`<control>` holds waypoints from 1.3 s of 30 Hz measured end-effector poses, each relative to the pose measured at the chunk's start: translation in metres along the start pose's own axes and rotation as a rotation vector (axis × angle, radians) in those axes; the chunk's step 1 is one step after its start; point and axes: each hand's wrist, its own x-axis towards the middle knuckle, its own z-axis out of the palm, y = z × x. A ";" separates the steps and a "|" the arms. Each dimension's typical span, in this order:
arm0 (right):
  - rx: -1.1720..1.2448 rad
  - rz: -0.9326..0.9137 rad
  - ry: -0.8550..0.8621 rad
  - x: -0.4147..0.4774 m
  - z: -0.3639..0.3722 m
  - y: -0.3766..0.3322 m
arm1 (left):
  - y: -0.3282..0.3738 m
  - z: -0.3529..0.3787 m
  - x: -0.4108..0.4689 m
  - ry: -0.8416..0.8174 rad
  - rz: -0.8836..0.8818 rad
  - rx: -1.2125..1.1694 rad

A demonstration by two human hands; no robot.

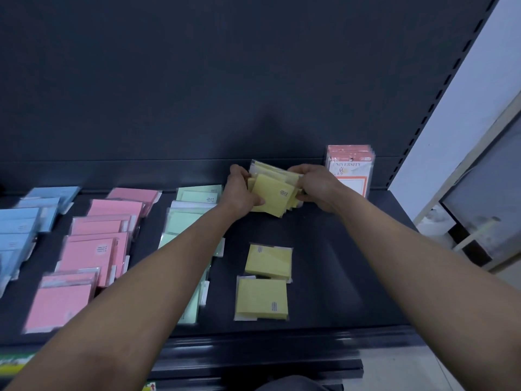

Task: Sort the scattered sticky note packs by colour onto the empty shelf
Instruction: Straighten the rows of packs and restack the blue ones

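Dark metal makes up the shelf (324, 244) and the wall behind it. Packs lie on it in rows by colour: blue packs (25, 221) far left, then pink packs (95, 249), then green packs (191, 218). At the back right stand some orange and white packs (349, 170).

Both hands are at the back of the shelf, right of the green row. The left hand (242, 193) and the right hand (318, 187) hold a bunch of yellow packs (272, 193) between them. Curled fingers (239, 172) grip the bunch on its left edge, and the right hand pinches its right edge. The packs in the bunch are fanned out and tilted, not squared up.

Two more yellow packs lie flat nearer the person, one pack (267, 261) just behind the other pack (263, 299). They sit in line with the bunch, between the two arms, a bit closer to the left arm. So the yellow row likely runs front to back, and the bunch probably goes down at the back end of it.
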 end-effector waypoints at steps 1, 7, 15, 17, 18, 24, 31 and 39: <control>0.035 0.029 -0.035 0.001 0.000 -0.001 | -0.001 0.001 0.002 0.003 -0.003 -0.012; -0.241 -0.046 -0.151 0.005 0.006 0.004 | 0.000 0.007 0.006 -0.034 -0.060 0.023; -0.375 -0.119 -0.120 0.018 0.004 -0.002 | -0.001 0.000 0.017 -0.004 -0.116 0.006; -0.406 -0.102 -0.073 0.020 0.005 0.000 | -0.003 0.003 0.017 -0.072 -0.147 0.008; -0.418 -0.095 -0.059 0.022 0.005 0.002 | -0.003 0.006 0.016 -0.087 -0.146 0.023; -0.528 -0.183 -0.007 0.026 0.008 -0.001 | -0.002 0.012 0.017 -0.006 -0.168 -0.011; -0.575 -0.130 0.066 0.022 0.015 -0.001 | -0.001 0.007 0.018 -0.050 -0.213 -0.063; -0.592 -0.162 0.200 0.017 0.011 -0.005 | -0.002 0.009 0.011 0.034 -0.192 0.001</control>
